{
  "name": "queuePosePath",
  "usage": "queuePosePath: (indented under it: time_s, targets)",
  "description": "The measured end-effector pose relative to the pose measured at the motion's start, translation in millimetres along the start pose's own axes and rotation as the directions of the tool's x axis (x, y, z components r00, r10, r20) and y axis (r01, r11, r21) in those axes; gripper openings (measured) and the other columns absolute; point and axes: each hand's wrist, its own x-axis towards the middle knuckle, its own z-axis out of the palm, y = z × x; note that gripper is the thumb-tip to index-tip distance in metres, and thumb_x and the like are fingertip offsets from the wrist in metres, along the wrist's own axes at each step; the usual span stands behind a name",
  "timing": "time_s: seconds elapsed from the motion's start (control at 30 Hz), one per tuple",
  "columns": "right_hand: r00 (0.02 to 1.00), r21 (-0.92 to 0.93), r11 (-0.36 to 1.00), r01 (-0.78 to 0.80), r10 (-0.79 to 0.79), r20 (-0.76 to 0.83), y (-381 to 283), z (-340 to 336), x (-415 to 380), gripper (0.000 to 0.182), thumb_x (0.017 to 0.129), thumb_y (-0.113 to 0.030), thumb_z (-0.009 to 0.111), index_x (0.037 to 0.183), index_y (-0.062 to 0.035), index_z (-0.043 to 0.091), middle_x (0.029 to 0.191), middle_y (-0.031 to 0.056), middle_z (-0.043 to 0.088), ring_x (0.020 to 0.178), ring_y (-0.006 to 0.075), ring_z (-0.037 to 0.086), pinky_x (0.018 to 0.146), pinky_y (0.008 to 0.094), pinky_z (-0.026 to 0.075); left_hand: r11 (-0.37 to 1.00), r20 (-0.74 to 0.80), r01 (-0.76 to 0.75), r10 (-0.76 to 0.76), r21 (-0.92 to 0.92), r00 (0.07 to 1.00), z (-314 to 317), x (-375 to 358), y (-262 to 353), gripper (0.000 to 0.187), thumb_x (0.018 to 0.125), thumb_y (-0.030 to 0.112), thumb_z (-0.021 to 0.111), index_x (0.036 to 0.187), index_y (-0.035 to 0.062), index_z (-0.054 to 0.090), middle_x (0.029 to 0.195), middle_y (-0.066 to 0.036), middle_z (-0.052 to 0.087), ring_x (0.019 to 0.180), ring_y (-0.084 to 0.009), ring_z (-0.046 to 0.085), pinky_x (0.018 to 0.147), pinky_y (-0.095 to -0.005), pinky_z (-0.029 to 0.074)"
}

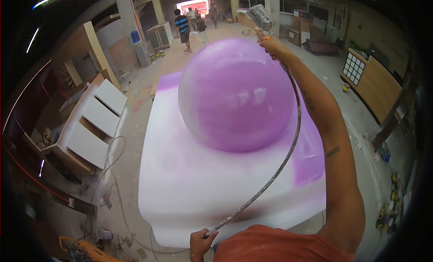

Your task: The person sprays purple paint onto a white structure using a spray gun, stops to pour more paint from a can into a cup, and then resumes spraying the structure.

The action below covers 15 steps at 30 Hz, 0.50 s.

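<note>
My right hand (274, 46) is stretched out over the far right side of a large, glossy purple ball (239, 95), closed around a paint spray gun (267, 37). A clear paint cup (260, 17) sits on the gun. From that hand a dark, paint-spattered hose (288, 158) curves down to my left hand (200, 241), whose fingers wrap round it near my body. The ball is paler on its left edge. It rests on a wide white base (180, 181) with purple patches at its right side and far left corner.
White-panelled furniture (97, 113) stands to the left, with a loose cable (118, 194) on the floor. A wooden counter (374, 84) is on the right, near several small cans (392, 194). An orange tool (88, 250) lies lower left. A person in a striped shirt (182, 25) and others are farther back.
</note>
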Motion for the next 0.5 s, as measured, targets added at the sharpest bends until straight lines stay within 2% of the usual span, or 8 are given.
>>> queuePosePath:
  time_s: [0.07, 0.2, 0.27, 0.3, 0.33, 0.37, 0.43, 0.5]
  targets:
    - [0.998, -0.071, 0.996, 0.051, -0.054, -0.034, 2, 0, 11, 0.014, 0.092, -0.021, 0.063, 0.103, -0.0129, 0.060, 0.065, -0.0033, 0.042, 0.045, 0.0085, 0.032, 0.040, 0.0277, 0.026, 1.000, 0.002, -0.017, 0.017, 0.000, 1.000, 0, 2, 5, 0.047, 0.082, 0.033, 0.082, 0.063, -0.0018, 0.057, 0.047, -0.008, 0.043, 0.044, -0.0163, 0.035, 0.044, -0.0342, 0.031]
    - [0.999, -0.063, 0.997, 0.044, -0.043, 0.011, -10, 12, 19, 0.013, 0.093, -0.021, 0.062, 0.103, -0.0135, 0.059, 0.065, -0.0036, 0.042, 0.045, 0.0067, 0.030, 0.039, 0.0260, 0.024, 0.999, -0.007, -0.017, 0.017, 0.034, 1.000, 3, 4, 19, 0.048, 0.082, 0.035, 0.082, 0.062, -0.0013, 0.057, 0.047, -0.010, 0.044, 0.043, -0.0191, 0.036, 0.044, -0.0350, 0.033]
    - [0.985, 0.106, 0.994, 0.037, -0.055, 0.166, -26, 19, 1, 0.013, 0.092, -0.020, 0.061, 0.103, -0.0148, 0.057, 0.065, -0.0039, 0.042, 0.044, 0.0047, 0.028, 0.039, 0.0240, 0.022, 0.999, -0.023, -0.013, 0.014, 0.043, 1.000, 1, 3, 27, 0.049, 0.081, 0.036, 0.082, 0.062, -0.0010, 0.057, 0.048, -0.011, 0.045, 0.043, -0.0208, 0.037, 0.044, -0.0353, 0.033]
    - [0.970, 0.178, 0.984, 0.021, -0.063, 0.233, -30, 22, 2, 0.012, 0.092, -0.019, 0.061, 0.103, -0.0145, 0.056, 0.065, -0.0041, 0.042, 0.043, 0.0029, 0.027, 0.037, 0.0217, 0.022, 1.000, -0.024, -0.002, 0.003, 0.024, 1.000, -1, 1, 34, 0.039, 0.084, 0.031, 0.079, 0.069, -0.0002, 0.062, 0.054, -0.015, 0.051, 0.047, -0.0245, 0.044, 0.047, -0.0382, 0.037]
    - [0.969, 0.178, 0.984, 0.026, -0.068, 0.236, -31, 24, 11, 0.012, 0.092, -0.019, 0.061, 0.103, -0.0145, 0.056, 0.065, -0.0041, 0.042, 0.043, 0.0029, 0.027, 0.037, 0.0217, 0.022, 1.000, -0.025, 0.010, -0.010, 0.005, 1.000, -2, -1, 41, 0.030, 0.086, 0.027, 0.076, 0.076, 0.0005, 0.066, 0.060, -0.020, 0.057, 0.052, -0.0282, 0.051, 0.050, -0.0410, 0.041]
    - [0.956, 0.240, 0.971, 0.003, -0.073, 0.284, -33, 27, 17, 0.012, 0.092, -0.018, 0.060, 0.102, -0.0143, 0.056, 0.066, -0.0042, 0.042, 0.043, 0.0028, 0.028, 0.036, 0.0212, 0.022, 0.998, -0.103, -0.061, 0.062, 0.009, 0.993, 1, -3, 47, 0.035, 0.084, 0.025, 0.079, 0.073, -0.0020, 0.060, 0.054, -0.018, 0.050, 0.046, -0.0247, 0.041, 0.046, -0.0397, 0.036]
    - [0.922, 0.331, 0.943, -0.030, -0.101, 0.373, -38, 31, 24, 0.010, 0.092, -0.015, 0.059, 0.101, -0.0138, 0.054, 0.065, -0.0041, 0.042, 0.042, 0.0026, 0.031, 0.035, 0.0203, 0.023, 0.998, -0.130, -0.063, 0.065, 0.019, 0.989, 1, -4, 49, 0.036, 0.084, 0.025, 0.079, 0.072, -0.0019, 0.059, 0.053, -0.017, 0.049, 0.047, -0.0231, 0.039, 0.046, -0.0393, 0.035]
    - [0.922, 0.342, 0.937, -0.070, -0.070, 0.381, -45, 32, 36, 0.010, 0.092, -0.015, 0.060, 0.100, -0.0138, 0.053, 0.064, -0.0039, 0.042, 0.042, 0.0030, 0.030, 0.035, 0.0209, 0.023, 0.998, -0.157, -0.059, 0.063, 0.028, 0.986, 2, -5, 53, 0.036, 0.084, 0.025, 0.079, 0.071, -0.0017, 0.058, 0.053, -0.016, 0.047, 0.048, -0.0215, 0.036, 0.046, -0.0388, 0.034]
